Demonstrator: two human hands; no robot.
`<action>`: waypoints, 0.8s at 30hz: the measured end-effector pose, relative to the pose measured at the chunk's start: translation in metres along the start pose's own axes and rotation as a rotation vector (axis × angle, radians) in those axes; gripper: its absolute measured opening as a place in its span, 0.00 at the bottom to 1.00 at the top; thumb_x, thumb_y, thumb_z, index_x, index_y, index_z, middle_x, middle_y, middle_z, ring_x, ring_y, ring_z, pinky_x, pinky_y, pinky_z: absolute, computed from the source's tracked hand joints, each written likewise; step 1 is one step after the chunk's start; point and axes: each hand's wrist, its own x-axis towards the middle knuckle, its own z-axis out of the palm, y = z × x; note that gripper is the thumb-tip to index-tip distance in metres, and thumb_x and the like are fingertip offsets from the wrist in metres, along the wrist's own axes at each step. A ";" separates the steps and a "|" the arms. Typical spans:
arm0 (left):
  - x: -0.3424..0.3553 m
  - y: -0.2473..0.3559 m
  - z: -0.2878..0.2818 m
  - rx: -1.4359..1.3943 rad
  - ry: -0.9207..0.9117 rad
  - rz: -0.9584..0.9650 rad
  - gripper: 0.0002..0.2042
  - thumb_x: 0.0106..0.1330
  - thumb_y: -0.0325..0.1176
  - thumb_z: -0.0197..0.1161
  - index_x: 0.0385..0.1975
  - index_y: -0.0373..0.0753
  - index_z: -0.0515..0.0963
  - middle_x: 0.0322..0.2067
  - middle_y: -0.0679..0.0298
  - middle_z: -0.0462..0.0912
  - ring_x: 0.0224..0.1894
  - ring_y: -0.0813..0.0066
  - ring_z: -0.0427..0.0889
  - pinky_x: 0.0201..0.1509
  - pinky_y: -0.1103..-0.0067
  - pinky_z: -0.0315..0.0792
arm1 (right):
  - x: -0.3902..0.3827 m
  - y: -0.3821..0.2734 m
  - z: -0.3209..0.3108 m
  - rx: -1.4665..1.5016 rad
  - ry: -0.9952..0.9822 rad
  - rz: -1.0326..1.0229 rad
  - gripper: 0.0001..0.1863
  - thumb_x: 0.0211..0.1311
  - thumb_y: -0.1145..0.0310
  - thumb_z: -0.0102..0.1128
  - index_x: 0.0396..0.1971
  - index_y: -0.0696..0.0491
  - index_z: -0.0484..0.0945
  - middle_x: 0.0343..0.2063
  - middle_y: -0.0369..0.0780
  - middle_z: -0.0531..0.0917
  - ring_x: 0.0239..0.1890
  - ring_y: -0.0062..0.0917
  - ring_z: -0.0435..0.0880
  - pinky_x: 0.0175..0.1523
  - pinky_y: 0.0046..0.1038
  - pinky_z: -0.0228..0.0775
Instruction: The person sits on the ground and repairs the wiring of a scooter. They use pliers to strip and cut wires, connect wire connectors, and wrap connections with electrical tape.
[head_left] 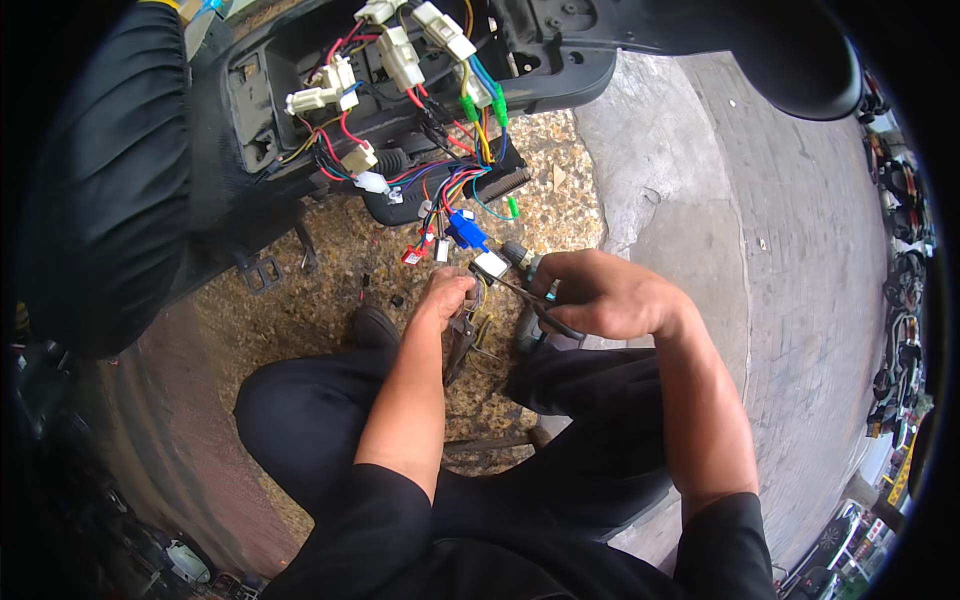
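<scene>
My left hand (445, 296) is closed, its fingertips pinching thin wires just below a white connector (490, 265). In my right hand (612, 296) is a pair of dark-handled scissors (557, 324), whose tip reaches toward the left fingers and the wires. Right above the white connector, a blue connector (467, 231) hangs on a bundle of coloured wires (463, 186). A red connector (413, 256) dangles to its left. What exactly lies between the left fingertips is partly hidden. On the ground under the left hand is a pair of pliers (459, 348).
A black vehicle frame (560, 90) with several white connectors (400, 58) stands ahead. To the left is a ribbed black seat (125, 150). A drill-like tool (518, 254) lies beside my right hand. Rows of parked vehicles (900, 300) line the far right.
</scene>
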 end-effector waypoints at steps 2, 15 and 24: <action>-0.024 0.028 -0.011 0.022 -0.039 0.068 0.05 0.59 0.31 0.62 0.32 0.39 0.80 0.22 0.69 0.78 0.19 0.81 0.71 0.17 0.80 0.60 | 0.013 0.011 0.007 -0.019 -0.025 0.007 0.18 0.56 0.64 0.60 0.44 0.58 0.79 0.33 0.45 0.85 0.36 0.29 0.83 0.42 0.31 0.74; -0.148 0.124 -0.053 0.443 0.003 0.373 0.05 0.61 0.29 0.63 0.31 0.34 0.81 0.26 0.70 0.78 0.29 0.81 0.73 0.35 0.80 0.67 | 0.034 0.022 0.070 0.742 -0.020 0.102 0.13 0.64 0.54 0.59 0.35 0.49 0.75 0.20 0.35 0.78 0.13 0.16 0.66 0.19 0.24 0.61; -0.187 0.129 -0.048 0.634 0.056 0.511 0.06 0.61 0.30 0.63 0.31 0.33 0.80 0.23 0.65 0.78 0.29 0.78 0.73 0.34 0.75 0.68 | 0.032 0.013 0.090 0.969 -0.077 0.007 0.12 0.66 0.56 0.60 0.34 0.49 0.72 0.21 0.37 0.78 0.12 0.15 0.64 0.17 0.24 0.62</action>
